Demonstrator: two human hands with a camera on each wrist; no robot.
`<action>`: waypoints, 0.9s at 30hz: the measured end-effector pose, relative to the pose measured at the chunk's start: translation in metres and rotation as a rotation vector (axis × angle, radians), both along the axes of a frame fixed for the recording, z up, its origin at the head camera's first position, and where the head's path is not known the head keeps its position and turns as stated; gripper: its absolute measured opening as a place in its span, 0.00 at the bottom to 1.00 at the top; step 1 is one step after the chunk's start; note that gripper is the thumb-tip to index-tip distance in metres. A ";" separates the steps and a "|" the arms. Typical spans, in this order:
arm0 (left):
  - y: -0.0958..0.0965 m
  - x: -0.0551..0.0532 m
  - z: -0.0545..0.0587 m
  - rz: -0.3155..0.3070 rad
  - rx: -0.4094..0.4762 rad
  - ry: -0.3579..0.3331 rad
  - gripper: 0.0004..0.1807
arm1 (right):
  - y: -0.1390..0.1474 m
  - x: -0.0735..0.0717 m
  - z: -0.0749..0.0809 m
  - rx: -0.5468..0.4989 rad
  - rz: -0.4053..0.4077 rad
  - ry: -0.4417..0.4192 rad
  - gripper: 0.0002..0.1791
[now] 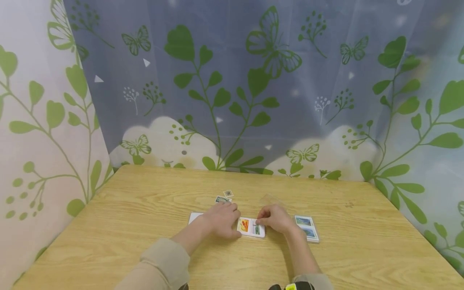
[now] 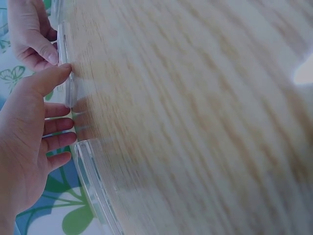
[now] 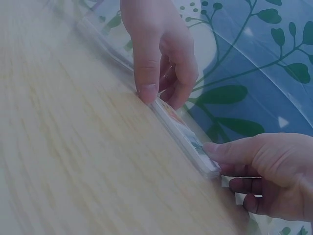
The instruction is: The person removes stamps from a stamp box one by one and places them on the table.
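A flat clear case (image 1: pixel 251 235) with an orange picture and a green picture in it lies on the table in front of me. My left hand (image 1: pixel 222 219) holds its left end, thumb at the near edge and fingers at the far side. At the case's right end, my right hand (image 1: pixel 277 218) pinches a small green stamp (image 1: pixel 256 228) between thumb and forefinger; the thumb covers part of it. In the right wrist view the thumb lies on the stamp, other fingers curled. Two loose stamps (image 1: pixel 222 199) lie just beyond my left fingers.
A second clear case (image 1: pixel 307 228) with two blue landscape pictures lies right of my right hand. A white flat case (image 1: pixel 194 216) is partly hidden under my left forearm. Behind my right hand lies a faint transparent sheet (image 1: pixel 271 198). A patterned curtain stands behind the wooden table (image 1: pixel 145 193).
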State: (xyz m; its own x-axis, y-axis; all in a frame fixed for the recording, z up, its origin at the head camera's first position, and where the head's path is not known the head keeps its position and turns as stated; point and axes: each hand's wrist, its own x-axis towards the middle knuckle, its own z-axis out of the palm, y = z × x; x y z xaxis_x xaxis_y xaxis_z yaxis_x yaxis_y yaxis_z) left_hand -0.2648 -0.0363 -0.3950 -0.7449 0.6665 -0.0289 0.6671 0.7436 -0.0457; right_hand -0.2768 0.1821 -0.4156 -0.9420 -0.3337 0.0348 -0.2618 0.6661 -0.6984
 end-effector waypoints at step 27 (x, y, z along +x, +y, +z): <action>0.000 -0.001 0.000 0.001 0.002 -0.022 0.32 | 0.008 0.003 0.007 -0.018 0.036 -0.022 0.05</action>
